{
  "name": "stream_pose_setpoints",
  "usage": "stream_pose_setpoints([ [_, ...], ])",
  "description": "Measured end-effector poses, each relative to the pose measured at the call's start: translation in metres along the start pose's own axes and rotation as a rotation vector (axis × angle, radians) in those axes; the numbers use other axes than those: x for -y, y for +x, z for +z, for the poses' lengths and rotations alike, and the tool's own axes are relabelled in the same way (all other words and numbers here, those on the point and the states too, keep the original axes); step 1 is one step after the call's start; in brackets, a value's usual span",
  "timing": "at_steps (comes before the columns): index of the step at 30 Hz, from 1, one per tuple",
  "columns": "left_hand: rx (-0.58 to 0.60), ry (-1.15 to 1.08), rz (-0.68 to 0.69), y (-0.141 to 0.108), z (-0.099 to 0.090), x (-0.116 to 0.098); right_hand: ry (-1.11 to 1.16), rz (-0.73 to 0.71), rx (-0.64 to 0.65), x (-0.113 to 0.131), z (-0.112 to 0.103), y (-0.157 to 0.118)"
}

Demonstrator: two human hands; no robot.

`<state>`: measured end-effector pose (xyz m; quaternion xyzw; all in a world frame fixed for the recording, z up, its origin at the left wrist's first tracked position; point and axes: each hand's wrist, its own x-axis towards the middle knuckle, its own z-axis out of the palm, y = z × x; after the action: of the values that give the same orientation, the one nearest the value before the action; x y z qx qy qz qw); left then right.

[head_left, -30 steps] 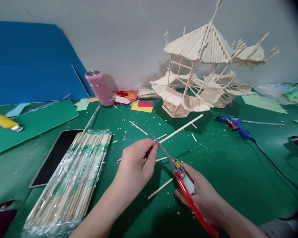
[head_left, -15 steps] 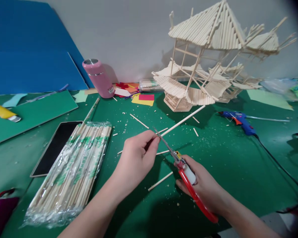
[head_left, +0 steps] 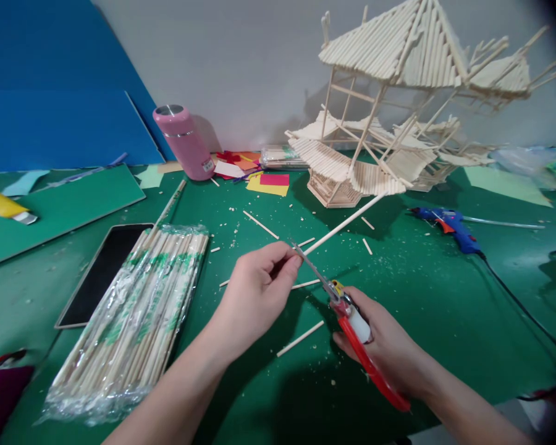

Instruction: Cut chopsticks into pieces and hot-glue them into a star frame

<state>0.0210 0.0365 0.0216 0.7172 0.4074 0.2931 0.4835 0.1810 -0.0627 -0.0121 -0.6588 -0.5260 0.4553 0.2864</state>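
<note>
Your left hand (head_left: 262,290) pinches a pale wooden stick (head_left: 345,224) between thumb and bent index finger; beyond the pinch, the stick slants up and away to the right, its far end showing against the lower roof edge of the stick-built model (head_left: 375,130). Your right hand (head_left: 382,330) is closed around the red-handled cutting tool (head_left: 352,324), whose blades reach up and to the left, right at your pinching fingertips and the near part of the stick. Just under that grip, cut pieces lie on the green tabletop (head_left: 426,309), one short piece (head_left: 301,339) on the near side, between your hands. Left of your left hand, the plastic-wrapped bundle of sticks (head_left: 134,321) partly covers a dark, flat device (head_left: 102,278). Past the pinch, toward the wall, the pink bottle (head_left: 184,142) stands to the left; well right of it, the blue glue gun (head_left: 447,227) lies on its side.
</note>
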Motion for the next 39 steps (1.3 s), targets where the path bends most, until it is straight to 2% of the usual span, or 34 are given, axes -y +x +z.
stream_pose_setpoints([
  [3,0.191,-0.232,-0.108,0.003,-0.01,0.0,0.019,0.001,0.015,0.0,-0.002,-0.002],
  [6,0.282,-0.339,-0.158,0.005,-0.015,0.0,0.038,-0.008,0.034,0.003,-0.003,-0.004],
  [8,0.237,-0.272,-0.13,0.005,-0.012,0.0,0.035,-0.009,0.045,0.005,-0.003,-0.003],
  [11,0.078,-0.074,-0.028,0.003,-0.004,-0.001,0.0,0.005,0.023,0.007,-0.004,-0.002],
  [13,0.04,-0.014,0.007,0.002,-0.002,-0.001,-0.022,0.017,0.008,0.005,-0.004,-0.002],
  [19,0.305,-0.303,-0.171,0.004,-0.013,0.003,0.052,-0.002,0.019,0.003,-0.001,-0.006],
  [21,0.277,-0.28,-0.169,0.004,-0.012,0.002,0.074,0.01,0.016,0.005,-0.001,-0.006],
  [25,0.068,-0.033,-0.037,0.001,-0.003,-0.001,0.004,0.047,0.016,0.013,-0.003,-0.002],
  [27,0.035,0.009,-0.016,0.0,-0.001,-0.001,-0.002,0.054,0.023,0.016,-0.005,-0.001],
  [29,0.094,-0.061,-0.056,0.001,-0.003,0.0,0.017,0.042,0.027,0.018,-0.007,-0.001],
  [33,0.287,-0.356,-0.199,0.005,-0.011,0.005,0.055,0.029,0.037,0.019,-0.007,-0.004],
  [35,0.337,-0.42,-0.236,0.005,-0.013,0.006,0.066,0.038,0.031,0.018,-0.006,-0.004],
  [37,0.317,-0.356,-0.22,0.004,-0.011,0.004,0.046,0.036,0.034,0.018,-0.006,-0.004],
  [39,0.222,-0.213,-0.149,0.003,-0.008,0.002,0.002,0.027,0.039,0.019,-0.007,-0.002],
])
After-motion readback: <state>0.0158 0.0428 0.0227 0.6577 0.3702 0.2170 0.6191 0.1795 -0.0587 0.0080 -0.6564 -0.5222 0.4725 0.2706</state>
